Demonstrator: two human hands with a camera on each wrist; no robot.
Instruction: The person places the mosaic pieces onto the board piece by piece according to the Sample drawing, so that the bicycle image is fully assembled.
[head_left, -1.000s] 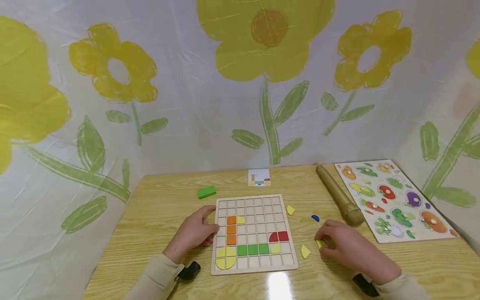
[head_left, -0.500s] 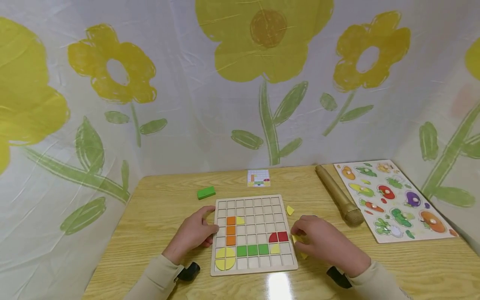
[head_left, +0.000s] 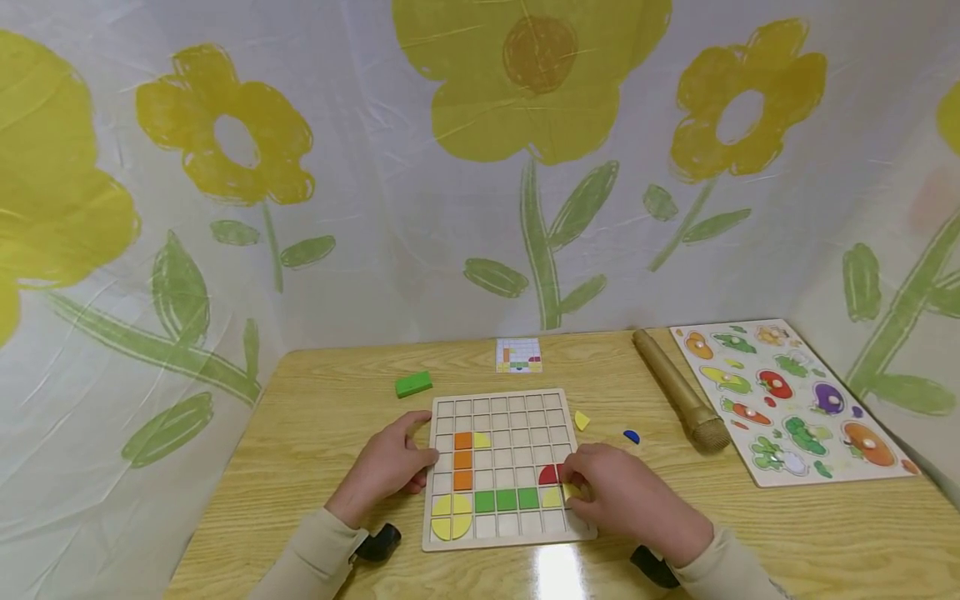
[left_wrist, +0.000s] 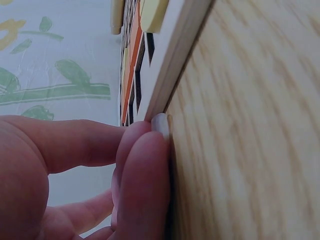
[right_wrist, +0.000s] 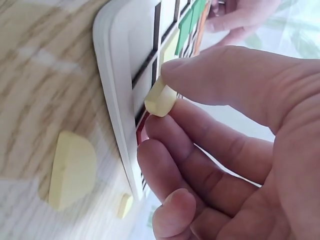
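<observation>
My right hand (head_left: 626, 500) pinches a yellow quarter-circle piece (right_wrist: 161, 101) between thumb and fingertips. It holds the piece over the right side of the wooden grid board (head_left: 517, 408), beside another yellow piece (head_left: 551, 497) and below the red pieces (head_left: 549, 474). At the board's left edge, my left hand (head_left: 390, 458) rests its fingertips against the rim; the left wrist view shows them low on the wood. Orange squares (head_left: 463, 459), green squares (head_left: 507, 499) and a yellow circle of quarter pieces (head_left: 452, 517) lie in the grid.
Right of the board are a loose yellow piece (head_left: 582, 421), a blue half-round piece (head_left: 632, 437) and a gold microphone (head_left: 678, 387). A vegetable puzzle board (head_left: 757, 462) lies far right. Behind the grid are a green block (head_left: 413, 384) and a small pattern card (head_left: 518, 356).
My right hand has moved left with the yellow piece, from the table at the right to over the board's right side. The left hand stays at the left edge.
</observation>
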